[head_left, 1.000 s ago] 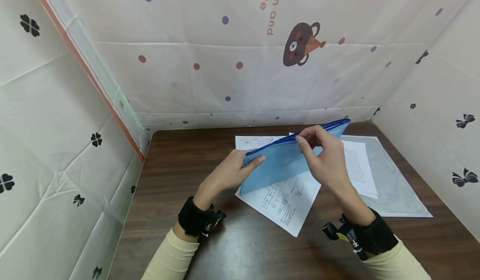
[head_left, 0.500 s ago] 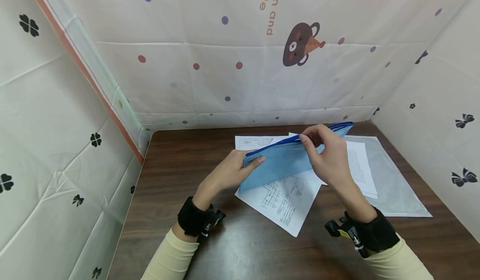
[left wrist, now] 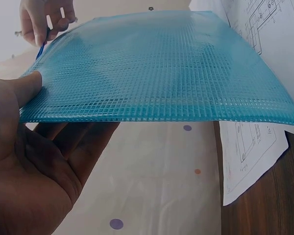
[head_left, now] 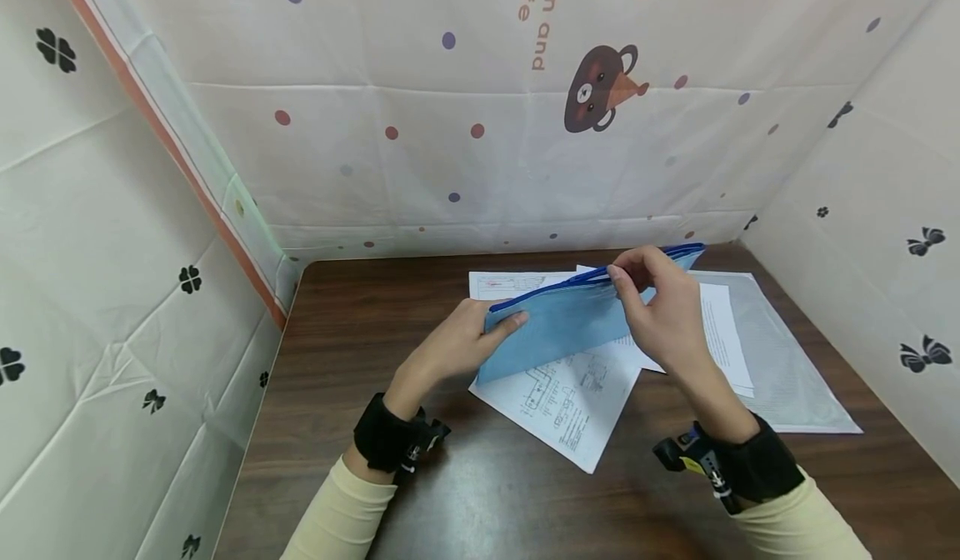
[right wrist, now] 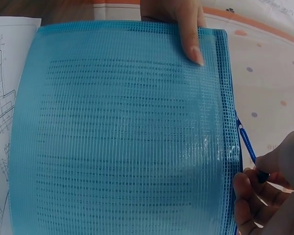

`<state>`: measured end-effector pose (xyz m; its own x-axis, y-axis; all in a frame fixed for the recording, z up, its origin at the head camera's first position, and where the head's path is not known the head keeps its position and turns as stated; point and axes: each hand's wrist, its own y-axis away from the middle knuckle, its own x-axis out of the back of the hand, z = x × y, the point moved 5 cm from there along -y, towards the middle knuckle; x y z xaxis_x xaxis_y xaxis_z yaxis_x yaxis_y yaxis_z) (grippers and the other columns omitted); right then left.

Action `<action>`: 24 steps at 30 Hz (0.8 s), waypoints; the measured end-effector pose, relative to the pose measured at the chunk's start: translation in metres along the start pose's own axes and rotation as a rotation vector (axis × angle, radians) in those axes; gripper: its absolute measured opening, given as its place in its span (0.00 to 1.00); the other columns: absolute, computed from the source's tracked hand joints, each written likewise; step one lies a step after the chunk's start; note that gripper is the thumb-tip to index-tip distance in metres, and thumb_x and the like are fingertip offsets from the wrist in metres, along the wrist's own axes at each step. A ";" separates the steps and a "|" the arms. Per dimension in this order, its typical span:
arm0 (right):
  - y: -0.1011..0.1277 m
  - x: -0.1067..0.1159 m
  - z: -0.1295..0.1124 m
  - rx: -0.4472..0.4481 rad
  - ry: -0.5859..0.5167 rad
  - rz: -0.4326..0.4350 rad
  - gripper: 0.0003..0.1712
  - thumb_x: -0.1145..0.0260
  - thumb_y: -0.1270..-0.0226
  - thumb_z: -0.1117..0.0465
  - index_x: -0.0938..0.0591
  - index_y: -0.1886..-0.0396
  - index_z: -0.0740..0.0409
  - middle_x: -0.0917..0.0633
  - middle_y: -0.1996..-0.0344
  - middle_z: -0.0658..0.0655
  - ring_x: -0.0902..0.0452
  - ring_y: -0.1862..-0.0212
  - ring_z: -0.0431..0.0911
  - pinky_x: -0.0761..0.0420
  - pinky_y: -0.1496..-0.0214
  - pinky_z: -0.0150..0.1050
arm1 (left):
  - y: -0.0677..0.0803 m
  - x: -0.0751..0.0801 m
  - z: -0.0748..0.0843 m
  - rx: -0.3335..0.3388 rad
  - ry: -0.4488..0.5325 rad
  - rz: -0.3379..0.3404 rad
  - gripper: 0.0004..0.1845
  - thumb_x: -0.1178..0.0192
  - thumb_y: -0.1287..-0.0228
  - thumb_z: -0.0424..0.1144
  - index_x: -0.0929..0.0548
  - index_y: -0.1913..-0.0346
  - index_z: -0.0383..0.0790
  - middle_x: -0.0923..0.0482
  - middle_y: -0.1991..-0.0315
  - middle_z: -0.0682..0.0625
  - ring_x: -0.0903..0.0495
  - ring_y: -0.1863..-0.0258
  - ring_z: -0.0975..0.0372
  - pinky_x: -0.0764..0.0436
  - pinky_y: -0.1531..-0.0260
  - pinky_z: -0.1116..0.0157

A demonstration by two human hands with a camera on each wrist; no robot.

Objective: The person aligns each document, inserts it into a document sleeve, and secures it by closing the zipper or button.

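Blue mesh pouch (head_left: 558,322), pinched by both hands

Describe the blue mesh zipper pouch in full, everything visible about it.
The blue mesh zipper pouch is flat, translucent gridded plastic with a darker blue zipper along its upper edge. Printed text shows faintly through the mesh. It is held tilted above the printed sheets on the brown table. The left hand grips its left end; the right hand pinches the zipper pull.
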<state>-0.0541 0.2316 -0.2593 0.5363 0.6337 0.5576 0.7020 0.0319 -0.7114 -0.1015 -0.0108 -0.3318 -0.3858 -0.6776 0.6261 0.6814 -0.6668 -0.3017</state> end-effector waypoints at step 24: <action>-0.002 0.014 0.013 -0.008 0.049 0.014 0.03 0.34 0.22 0.68 0.16 0.56 0.66 0.16 0.70 0.58 0.21 0.71 0.46 0.29 0.68 0.25 | 0.001 0.005 0.000 -0.002 -0.007 -0.004 0.28 0.46 0.15 0.47 0.32 0.20 0.45 0.17 0.45 0.48 0.19 0.57 0.60 0.22 0.50 0.58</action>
<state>-0.0544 0.2503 -0.2559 0.5684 0.5956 0.5676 0.6975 0.0169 -0.7164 -0.1024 -0.0149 -0.3287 -0.3843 -0.6728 0.6322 0.6785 -0.6702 -0.3009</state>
